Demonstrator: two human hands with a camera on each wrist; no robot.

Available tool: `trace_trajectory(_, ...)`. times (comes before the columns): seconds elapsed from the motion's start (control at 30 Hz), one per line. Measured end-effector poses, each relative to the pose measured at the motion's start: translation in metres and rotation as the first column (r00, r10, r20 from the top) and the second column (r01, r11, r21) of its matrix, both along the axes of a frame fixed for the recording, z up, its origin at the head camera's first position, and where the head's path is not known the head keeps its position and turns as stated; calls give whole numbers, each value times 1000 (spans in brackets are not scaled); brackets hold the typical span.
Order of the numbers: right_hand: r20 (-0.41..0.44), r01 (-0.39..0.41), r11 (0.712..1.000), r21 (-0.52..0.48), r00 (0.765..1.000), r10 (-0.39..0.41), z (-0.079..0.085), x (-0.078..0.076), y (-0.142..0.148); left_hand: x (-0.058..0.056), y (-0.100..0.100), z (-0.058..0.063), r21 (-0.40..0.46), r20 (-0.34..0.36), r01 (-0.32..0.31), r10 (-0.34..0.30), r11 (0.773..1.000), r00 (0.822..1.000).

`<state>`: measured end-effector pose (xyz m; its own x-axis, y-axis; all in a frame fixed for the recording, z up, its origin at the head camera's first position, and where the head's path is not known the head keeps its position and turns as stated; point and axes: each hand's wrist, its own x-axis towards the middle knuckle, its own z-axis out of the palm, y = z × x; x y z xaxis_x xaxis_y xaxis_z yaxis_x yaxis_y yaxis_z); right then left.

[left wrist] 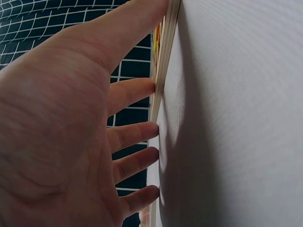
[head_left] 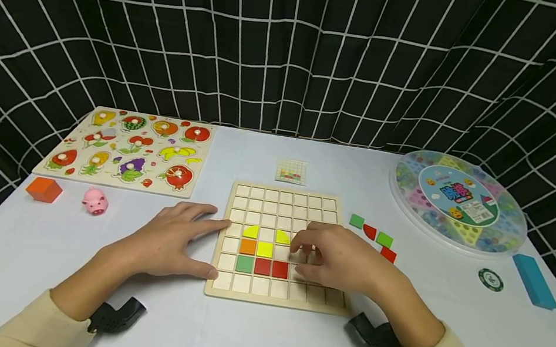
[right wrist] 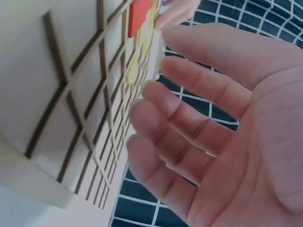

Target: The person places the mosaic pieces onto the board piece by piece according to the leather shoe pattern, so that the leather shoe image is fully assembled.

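Observation:
A wooden grid board (head_left: 270,301) lies in the middle of the table. Its cells hold two yellow curved pieces (head_left: 251,231), an orange square (head_left: 248,246), a yellow square (head_left: 264,249), a green square (head_left: 244,263) and two red squares (head_left: 279,269). With thumb and index finger spread, my left hand (head_left: 167,241) touches the board's left edge. Over the board's right half hovers my right hand (head_left: 346,257), fingers loosely bent beside the right yellow curved piece. In the right wrist view, the thumb and fingers of that hand (right wrist: 203,118) stand apart with nothing between them.
Right of the board lie several loose green and red tiles (head_left: 384,239). A small pattern card (head_left: 291,172) sits behind it. A fruit puzzle (head_left: 122,182), orange block (head_left: 44,190) and pink pig (head_left: 95,202) are left; a round bead case (head_left: 457,204), chip (head_left: 490,280) and blue block (head_left: 535,281) right.

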<state>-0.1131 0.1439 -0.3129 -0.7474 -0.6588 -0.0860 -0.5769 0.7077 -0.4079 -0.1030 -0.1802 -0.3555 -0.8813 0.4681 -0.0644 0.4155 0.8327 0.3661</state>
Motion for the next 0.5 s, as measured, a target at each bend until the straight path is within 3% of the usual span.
trace_trajectory(0.23,-1,-109,994,-12,994,109,-11,5,-10,1,0,1,-1,5,-1,1,1000,1000)
trace_trajectory(0.5,-51,-109,994,4,993,110,-12,5,-9,1,1,1,12,4,2,-2,1000,1000)
